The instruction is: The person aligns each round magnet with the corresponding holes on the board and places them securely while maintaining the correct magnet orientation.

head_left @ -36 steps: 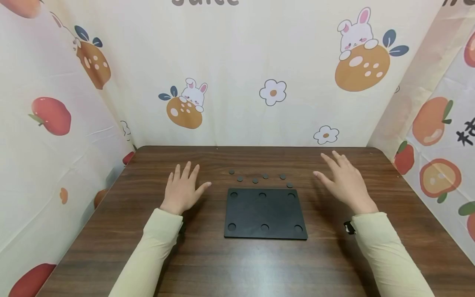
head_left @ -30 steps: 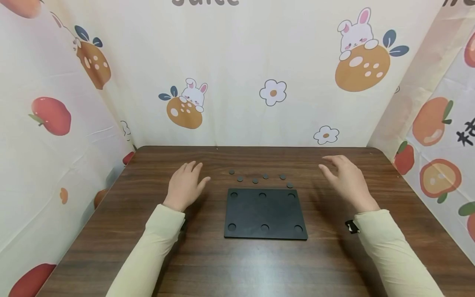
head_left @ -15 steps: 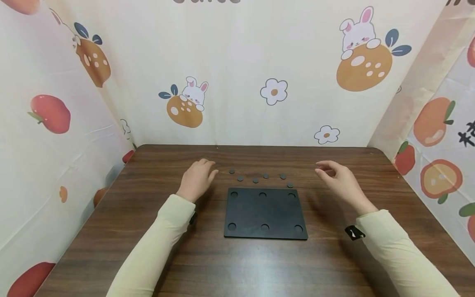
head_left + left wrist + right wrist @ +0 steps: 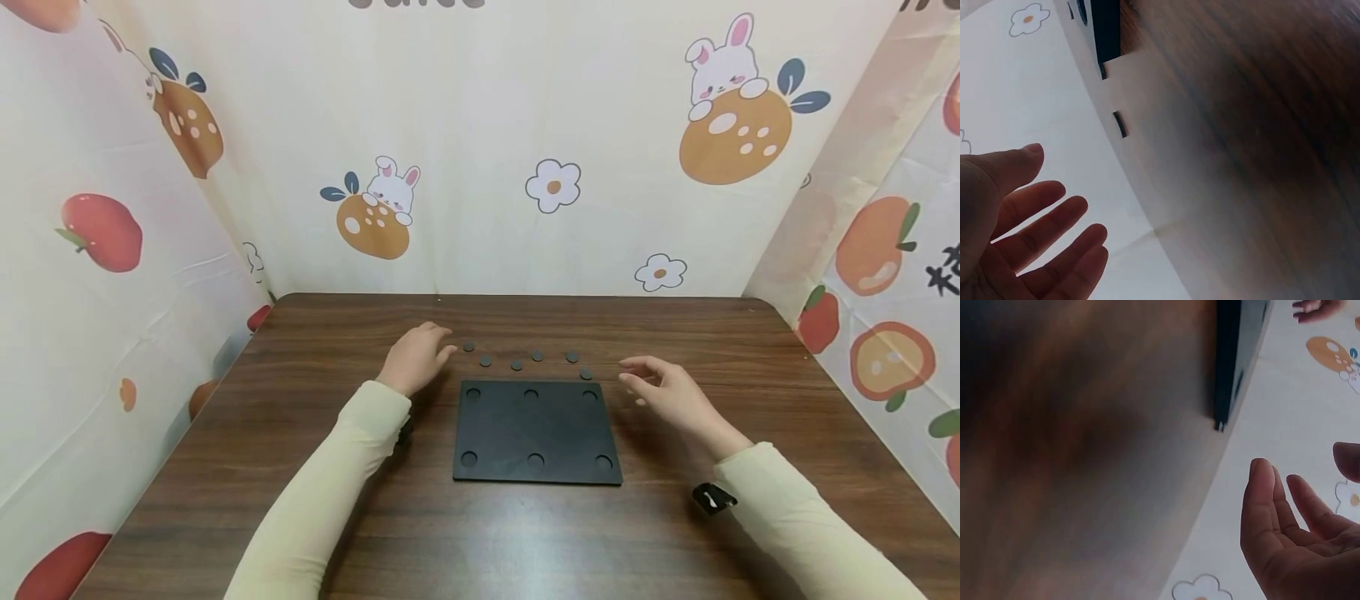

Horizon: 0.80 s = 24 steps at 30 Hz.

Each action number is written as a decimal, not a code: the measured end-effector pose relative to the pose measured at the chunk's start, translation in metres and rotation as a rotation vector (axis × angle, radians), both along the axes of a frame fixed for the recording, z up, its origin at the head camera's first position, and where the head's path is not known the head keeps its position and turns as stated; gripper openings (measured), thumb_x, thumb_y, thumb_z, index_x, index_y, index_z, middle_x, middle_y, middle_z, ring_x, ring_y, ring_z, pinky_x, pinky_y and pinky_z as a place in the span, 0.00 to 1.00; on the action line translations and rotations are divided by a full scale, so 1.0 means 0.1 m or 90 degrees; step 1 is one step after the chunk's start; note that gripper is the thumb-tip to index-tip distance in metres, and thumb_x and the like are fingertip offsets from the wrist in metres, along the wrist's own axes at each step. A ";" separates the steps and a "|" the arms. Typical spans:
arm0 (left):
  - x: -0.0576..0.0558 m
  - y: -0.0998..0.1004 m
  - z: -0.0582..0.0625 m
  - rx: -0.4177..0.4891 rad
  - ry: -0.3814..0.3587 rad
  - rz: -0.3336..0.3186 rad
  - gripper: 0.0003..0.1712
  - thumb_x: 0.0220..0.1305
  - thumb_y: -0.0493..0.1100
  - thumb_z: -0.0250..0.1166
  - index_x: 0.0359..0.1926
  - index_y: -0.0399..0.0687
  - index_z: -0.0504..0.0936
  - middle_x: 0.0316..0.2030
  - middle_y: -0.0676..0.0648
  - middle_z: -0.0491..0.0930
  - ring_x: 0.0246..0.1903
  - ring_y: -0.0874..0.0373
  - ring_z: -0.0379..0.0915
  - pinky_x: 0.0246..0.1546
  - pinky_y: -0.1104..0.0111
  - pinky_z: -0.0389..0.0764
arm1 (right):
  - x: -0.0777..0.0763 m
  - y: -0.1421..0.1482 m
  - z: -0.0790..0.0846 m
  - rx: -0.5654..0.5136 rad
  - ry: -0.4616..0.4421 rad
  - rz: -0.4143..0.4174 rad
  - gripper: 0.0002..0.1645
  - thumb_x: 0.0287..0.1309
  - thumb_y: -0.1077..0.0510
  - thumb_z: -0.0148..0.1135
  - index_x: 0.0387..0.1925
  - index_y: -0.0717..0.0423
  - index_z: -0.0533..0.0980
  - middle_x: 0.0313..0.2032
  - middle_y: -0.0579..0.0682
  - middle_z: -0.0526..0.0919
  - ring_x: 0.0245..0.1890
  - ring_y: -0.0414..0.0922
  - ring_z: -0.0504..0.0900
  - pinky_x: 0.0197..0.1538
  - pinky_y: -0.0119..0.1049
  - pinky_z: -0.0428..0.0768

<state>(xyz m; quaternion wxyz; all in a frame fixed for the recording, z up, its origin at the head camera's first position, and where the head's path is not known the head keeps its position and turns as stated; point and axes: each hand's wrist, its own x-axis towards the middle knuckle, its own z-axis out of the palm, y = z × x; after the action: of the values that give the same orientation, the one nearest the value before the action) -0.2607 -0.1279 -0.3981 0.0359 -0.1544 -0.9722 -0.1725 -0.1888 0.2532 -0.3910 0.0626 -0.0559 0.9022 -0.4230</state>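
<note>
A flat black board [image 4: 536,429] with several round recesses, three along each long side, lies mid-table. Beyond its far edge several small dark discs are scattered on the wood. My left hand [image 4: 415,358] is just left of the leftmost disc [image 4: 468,347], fingers loosely bent and holding nothing. In the left wrist view a disc [image 4: 1120,124] shows beyond the parted thumb and fingers of that hand [image 4: 1041,231]. To the right of the rightmost disc [image 4: 586,374], my right hand [image 4: 667,396] hovers, thumb and fingers apart. The right wrist view shows this hand [image 4: 1291,537] holding nothing.
The dark wooden table [image 4: 525,542] bears the board and discs. A printed curtain [image 4: 480,108] with fruit, rabbits and flowers rises behind it and along both sides.
My left hand has moved right toward the leftmost disc, its fingers bending from straight. The right hand has come left and nearer the board, its fingers bending too. Board and discs have stayed put.
</note>
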 end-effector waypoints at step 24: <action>-0.23 0.14 -0.20 0.002 -0.041 -0.018 0.22 0.71 0.48 0.60 0.60 0.44 0.79 0.59 0.42 0.78 0.58 0.48 0.75 0.57 0.56 0.77 | 0.14 -0.20 -0.27 -0.076 -0.162 0.007 0.34 0.70 0.51 0.57 0.68 0.67 0.63 0.61 0.68 0.73 0.52 0.51 0.82 0.47 0.38 0.84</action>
<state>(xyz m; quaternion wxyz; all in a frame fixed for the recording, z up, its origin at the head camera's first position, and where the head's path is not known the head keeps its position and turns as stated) -0.2842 -0.1141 -0.4179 0.0020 -0.1624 -0.9703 -0.1791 -0.1749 0.2336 -0.4183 0.1754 -0.0106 0.8598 -0.4794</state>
